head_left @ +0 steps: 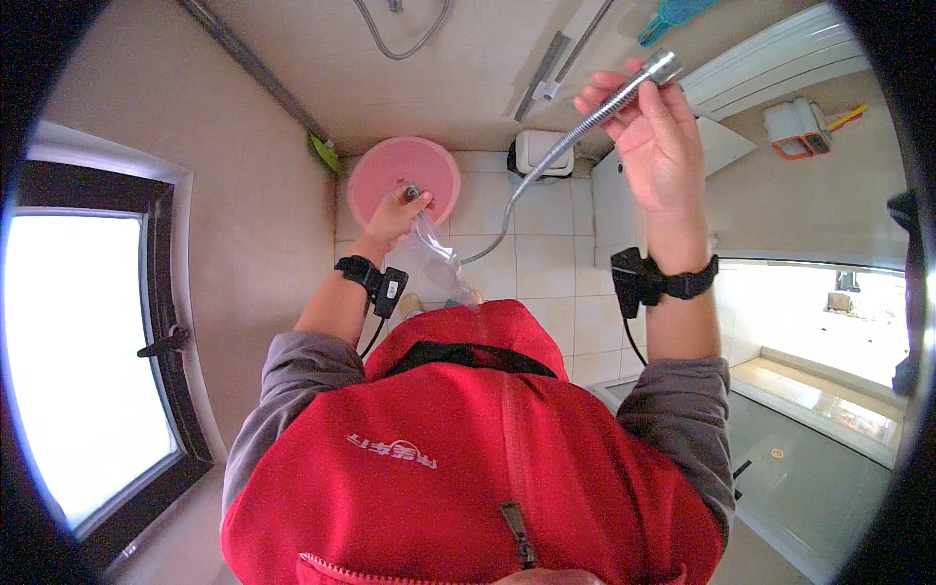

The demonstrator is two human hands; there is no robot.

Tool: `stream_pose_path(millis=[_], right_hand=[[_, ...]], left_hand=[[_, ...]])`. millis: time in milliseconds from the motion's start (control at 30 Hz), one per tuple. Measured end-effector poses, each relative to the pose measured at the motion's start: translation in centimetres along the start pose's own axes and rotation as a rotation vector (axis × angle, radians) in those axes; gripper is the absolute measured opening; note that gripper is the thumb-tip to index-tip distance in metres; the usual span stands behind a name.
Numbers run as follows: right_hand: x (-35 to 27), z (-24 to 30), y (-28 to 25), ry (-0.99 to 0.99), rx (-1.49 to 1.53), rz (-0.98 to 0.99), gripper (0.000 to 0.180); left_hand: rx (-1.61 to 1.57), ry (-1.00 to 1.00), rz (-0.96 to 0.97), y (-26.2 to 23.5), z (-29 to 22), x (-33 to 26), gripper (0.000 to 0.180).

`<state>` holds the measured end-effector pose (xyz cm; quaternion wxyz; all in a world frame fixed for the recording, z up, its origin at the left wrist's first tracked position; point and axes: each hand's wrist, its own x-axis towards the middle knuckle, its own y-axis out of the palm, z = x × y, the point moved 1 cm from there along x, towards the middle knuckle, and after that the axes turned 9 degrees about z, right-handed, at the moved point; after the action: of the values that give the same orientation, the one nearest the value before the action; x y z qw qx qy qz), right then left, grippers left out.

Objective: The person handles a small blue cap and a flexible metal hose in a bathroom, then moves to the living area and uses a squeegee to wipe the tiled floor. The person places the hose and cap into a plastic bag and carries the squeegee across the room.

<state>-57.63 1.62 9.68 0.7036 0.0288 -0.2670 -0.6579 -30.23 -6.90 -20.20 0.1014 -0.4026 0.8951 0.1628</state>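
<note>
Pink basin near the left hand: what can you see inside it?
Inside the pink basin, only plain pink surface shows. The left hand, gripping a metal fitting, covers its lower part in this view, so anything directly behind them cannot be seen.

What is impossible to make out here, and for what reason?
Head view:
Flexible metal hose: lower stretch lost behind or inside the clear plastic bag.
Pink basin: partly covered by the left hand.
Turquoise plastic tool: cut off by top edge.
Window: outdoors washed out by glare.
</note>
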Motion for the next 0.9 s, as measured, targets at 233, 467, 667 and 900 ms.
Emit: stream_pose_path(millis=[233, 467, 667, 900], right_hand=[[3.1, 4.9, 8.8, -0.133, -0.087, -0.052, 0.028], [6.3, 4.6, 14.2, -0.186, 0.124, 0.188, 0.033], [6.2, 5.1, 17.2, -0.155, 0.424, 0.323, 0.030], [-3.6, 12.8, 16.2, -0.209, 0.314, -0.053, 0.025]], left_hand=[[0.663, -0.022, 0.193, -0.3, -3.3, -1.7, 0.024], [-0.155, -0.402, 0.424, 1.4, -0.3, -1.6, 0.040], [-0.764, -0.553, 0.453, 4.6, 4.1, 0.0, 0.058], [-1.146, -0.367, 0.334, 6.5, 1.7, 0.9, 0.044]])
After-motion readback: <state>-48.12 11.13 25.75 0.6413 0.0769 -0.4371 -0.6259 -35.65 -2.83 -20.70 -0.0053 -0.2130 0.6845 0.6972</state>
